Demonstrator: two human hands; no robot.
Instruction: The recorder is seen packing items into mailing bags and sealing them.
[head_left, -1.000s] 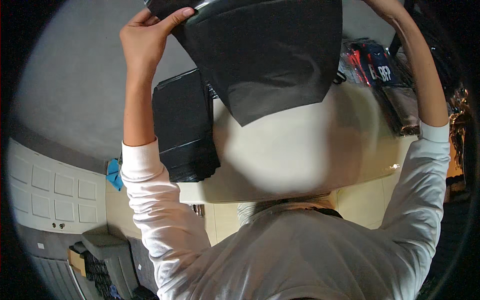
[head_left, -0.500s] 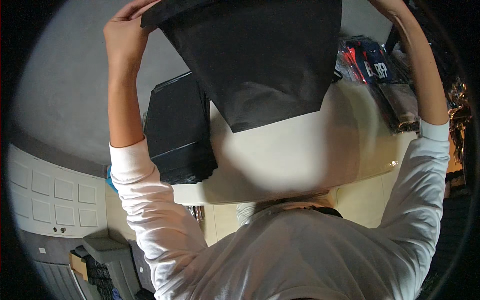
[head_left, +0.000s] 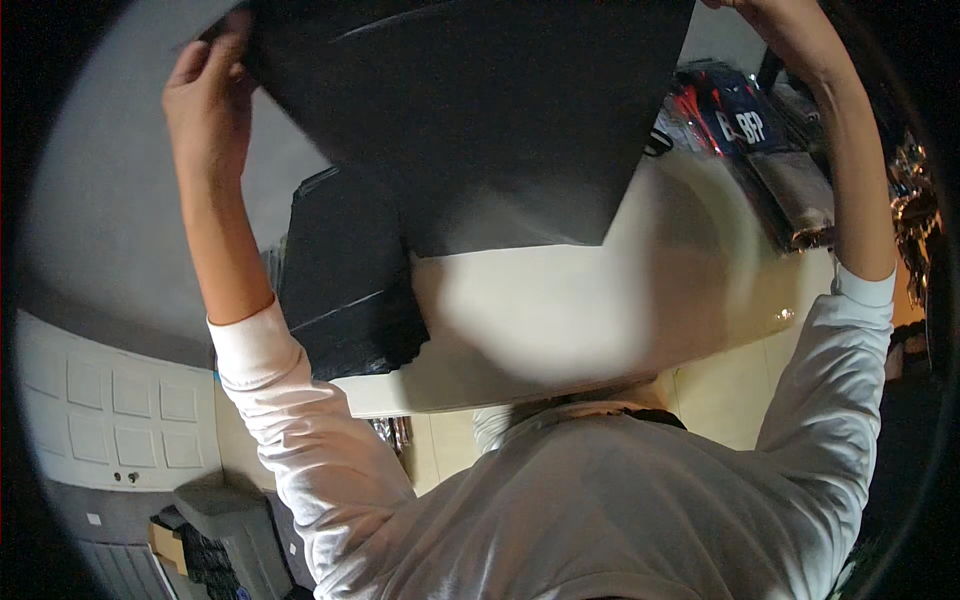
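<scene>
A large black cloth-like sheet (head_left: pixel 500 120) hangs in front of me above the table, running out of the picture at the top. Its lower edge is straight and its sides slant inward. My left hand (head_left: pixel 212 105) pinches its upper left corner, the fingertips slightly blurred. At the upper right, my right hand (head_left: pixel 785 30) is closed at the sheet's other upper corner, its fingertips partly cut off by the picture's top. Left of the hanging sheet lies a stack of folded black pieces (head_left: pixel 345 270), with the hanging sheet covering part of its right side.
The pale table (head_left: pixel 540 320) spans the space before me, its near edge close to my waist. Plastic-wrapped dark garments (head_left: pixel 740 115) are piled at the far right. A white panelled cabinet (head_left: pixel 125 405) and a grey sofa (head_left: pixel 225 520) are at the lower left.
My left hand has moved left and a little down, pulling the sheet's corner with it. My right hand has shifted slightly. The sheet now hangs wider, its lower edge more level.
</scene>
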